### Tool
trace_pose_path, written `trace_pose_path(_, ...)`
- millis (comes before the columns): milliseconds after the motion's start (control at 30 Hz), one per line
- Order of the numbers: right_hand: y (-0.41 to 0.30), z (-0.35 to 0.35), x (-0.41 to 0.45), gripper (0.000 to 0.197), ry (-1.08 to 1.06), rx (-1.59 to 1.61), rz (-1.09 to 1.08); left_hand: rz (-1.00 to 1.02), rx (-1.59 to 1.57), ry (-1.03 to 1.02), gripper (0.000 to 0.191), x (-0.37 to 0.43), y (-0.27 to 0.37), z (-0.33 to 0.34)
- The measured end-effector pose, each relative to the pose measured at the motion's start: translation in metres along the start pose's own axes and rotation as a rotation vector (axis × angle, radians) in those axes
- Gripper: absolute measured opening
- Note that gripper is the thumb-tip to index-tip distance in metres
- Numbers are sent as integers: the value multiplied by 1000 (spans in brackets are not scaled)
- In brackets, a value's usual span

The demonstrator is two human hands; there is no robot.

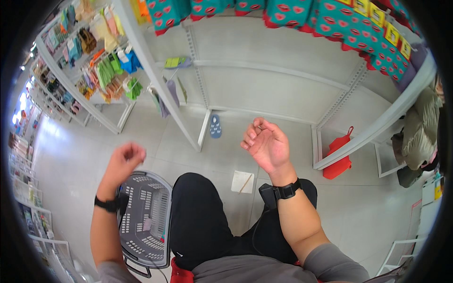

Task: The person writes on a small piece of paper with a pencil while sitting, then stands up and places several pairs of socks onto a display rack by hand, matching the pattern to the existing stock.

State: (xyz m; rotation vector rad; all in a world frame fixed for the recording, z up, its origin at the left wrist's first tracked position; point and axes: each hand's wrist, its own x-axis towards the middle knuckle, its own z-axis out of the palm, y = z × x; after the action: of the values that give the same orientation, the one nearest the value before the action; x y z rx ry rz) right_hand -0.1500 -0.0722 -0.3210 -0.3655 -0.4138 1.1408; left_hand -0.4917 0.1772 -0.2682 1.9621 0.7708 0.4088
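My left hand (129,159) is blurred, its fingers curled, above the far rim of a grey plastic shopping basket (136,212). I see nothing in that hand, though its inner side is partly hidden. My right hand (267,145) is raised palm up over the floor, fingers half bent and holding nothing. Beneath and in front of it, a sheet of white paper (237,182) lies on the tiles with a pencil (245,184) across it. Inside the basket are a small pink item (147,224) and a red and teal item (162,237), partly hidden by the rim.
Teal socks with red heart and lip prints (290,12) hang along the top. A blue patterned sock (215,126) lies by the white rack frame (203,136). A red bag-like item (338,155) is behind the right post. Other socks (106,72) hang at left.
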Motion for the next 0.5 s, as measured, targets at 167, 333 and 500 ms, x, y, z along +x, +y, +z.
trace_pose_path(167,-46,-28,-24,20,128,-24,-149,530,-1236,-69,12,126,205,74)
trace_pose_path(333,-56,-25,-44,21,169,-24,-180,700,-1684,-40,9,186,265,149)
trace_pose_path(500,-63,-38,-49,21,228,-99,-179,237,-1682,114,17,180,186,258)
